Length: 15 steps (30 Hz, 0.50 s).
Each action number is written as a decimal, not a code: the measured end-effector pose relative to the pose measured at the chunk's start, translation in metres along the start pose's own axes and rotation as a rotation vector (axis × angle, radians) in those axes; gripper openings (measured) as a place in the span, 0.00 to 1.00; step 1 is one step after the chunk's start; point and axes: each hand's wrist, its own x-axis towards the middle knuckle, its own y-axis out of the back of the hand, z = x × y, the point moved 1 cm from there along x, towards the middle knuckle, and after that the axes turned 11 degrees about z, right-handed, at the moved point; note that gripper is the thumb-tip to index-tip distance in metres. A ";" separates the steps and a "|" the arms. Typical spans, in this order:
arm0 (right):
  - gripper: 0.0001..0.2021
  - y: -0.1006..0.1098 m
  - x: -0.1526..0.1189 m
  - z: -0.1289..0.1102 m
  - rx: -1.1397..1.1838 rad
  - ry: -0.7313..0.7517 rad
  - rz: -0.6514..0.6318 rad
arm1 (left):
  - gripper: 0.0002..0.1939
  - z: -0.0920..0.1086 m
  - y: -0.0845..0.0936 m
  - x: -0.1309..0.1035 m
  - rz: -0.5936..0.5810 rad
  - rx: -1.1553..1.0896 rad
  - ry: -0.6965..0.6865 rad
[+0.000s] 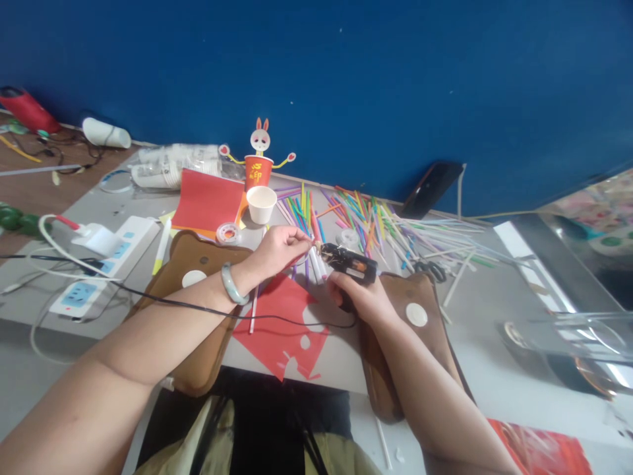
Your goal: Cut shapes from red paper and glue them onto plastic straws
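My right hand (pixel 359 295) is wrapped round the handle of a black glue gun (pixel 351 262), whose nozzle points left. Its black cord runs leftward, crossing my left forearm. At the nozzle tip, my left hand (pixel 283 251) pinches something too small to make out. Below both hands lies a cut sheet of red paper (pixel 281 326) with holes and scraps. A white straw (pixel 254 310) rests over its left part. Beyond my left hand stands a white paper cup (pixel 261 203), and behind it a red cup (pixel 258 173) with a rabbit head and two arms.
Colourful straws (pixel 363 218) spread along the back, with black scissors (pixel 430 269) at their right. Brown cushions (pixel 195 363) lie under both forearms. At left are a power strip (pixel 106 267) and bagged cups (pixel 173 165); a dark phone (pixel 432 188) leans against the blue wall.
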 end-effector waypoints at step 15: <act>0.12 0.023 0.008 0.004 -0.028 -0.087 0.129 | 0.10 0.009 0.006 0.000 0.130 0.034 0.028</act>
